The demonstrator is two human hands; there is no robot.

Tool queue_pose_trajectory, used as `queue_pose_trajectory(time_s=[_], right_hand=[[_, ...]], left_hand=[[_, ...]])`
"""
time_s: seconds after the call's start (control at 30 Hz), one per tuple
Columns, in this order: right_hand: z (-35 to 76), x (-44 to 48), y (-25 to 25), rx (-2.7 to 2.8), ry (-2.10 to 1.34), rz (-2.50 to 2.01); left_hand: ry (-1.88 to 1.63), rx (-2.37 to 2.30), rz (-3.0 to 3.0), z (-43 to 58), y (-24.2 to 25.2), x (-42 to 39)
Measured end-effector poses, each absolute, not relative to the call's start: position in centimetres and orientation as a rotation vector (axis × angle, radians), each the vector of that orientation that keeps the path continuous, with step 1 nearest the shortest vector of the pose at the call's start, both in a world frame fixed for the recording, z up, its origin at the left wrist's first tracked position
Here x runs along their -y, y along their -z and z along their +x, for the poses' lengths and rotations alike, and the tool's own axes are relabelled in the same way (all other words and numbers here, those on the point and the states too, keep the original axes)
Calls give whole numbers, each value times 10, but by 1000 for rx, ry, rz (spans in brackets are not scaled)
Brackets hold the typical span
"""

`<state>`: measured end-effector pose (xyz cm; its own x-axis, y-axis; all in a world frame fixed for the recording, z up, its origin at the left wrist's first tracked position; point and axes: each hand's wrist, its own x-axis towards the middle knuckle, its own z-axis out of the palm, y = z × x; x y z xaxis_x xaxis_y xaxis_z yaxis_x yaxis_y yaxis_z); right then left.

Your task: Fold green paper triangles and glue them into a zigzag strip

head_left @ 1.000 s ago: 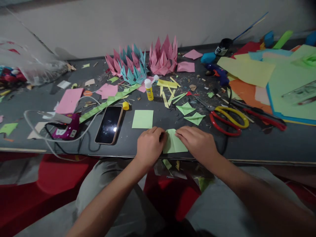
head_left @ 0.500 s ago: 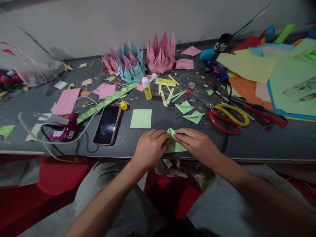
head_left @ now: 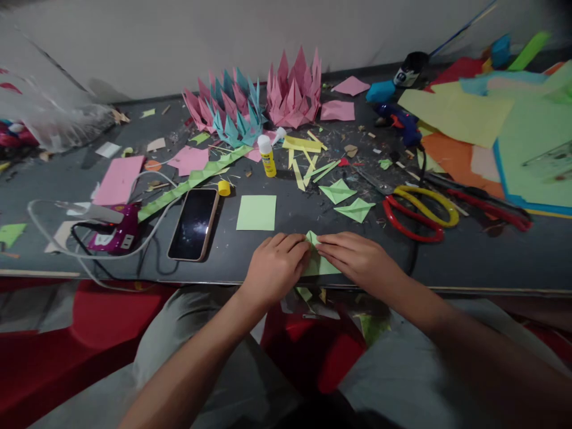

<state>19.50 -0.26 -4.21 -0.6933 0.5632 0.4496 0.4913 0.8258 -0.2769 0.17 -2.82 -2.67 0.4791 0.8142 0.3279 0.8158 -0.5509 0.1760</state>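
Note:
A light green sheet of paper (head_left: pixel 322 265) lies at the table's front edge, its far end folded to a small point. My left hand (head_left: pixel 277 262) is closed on the paper's left side, fingertips pressed at the fold. From the right, my right hand (head_left: pixel 360 259) pinches the same fold, its fingertips almost meeting the left ones. Fingers hide part of the paper. Just beyond my left hand lies a flat green paper square (head_left: pixel 256 213). Two folded green pieces, one (head_left: pixel 338 191) behind the other (head_left: pixel 355 210), rest past my right hand.
A phone (head_left: pixel 193 224), an uncapped-looking glue stick (head_left: pixel 267 156) and its yellow cap (head_left: pixel 224 188) are left of centre. Scissors (head_left: pixel 420 213) and a glue gun (head_left: pixel 401 124) lie right. Pink folded paper (head_left: pixel 295 89) stands at the back. A cabled purple power adapter (head_left: pixel 116 229) sits left.
The far point of the green paper looks sharper and flatter between my fingertips. Both hands stay in nearly the same place; the view has shifted slightly.

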Motion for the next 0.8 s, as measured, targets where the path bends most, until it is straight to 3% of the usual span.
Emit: queue_pose_trajectory(time_s=[0.8], right_hand=[[198,-3,34,2521,-239,-745]], left_hand=[[444,1433,-2768,0,25,27]])
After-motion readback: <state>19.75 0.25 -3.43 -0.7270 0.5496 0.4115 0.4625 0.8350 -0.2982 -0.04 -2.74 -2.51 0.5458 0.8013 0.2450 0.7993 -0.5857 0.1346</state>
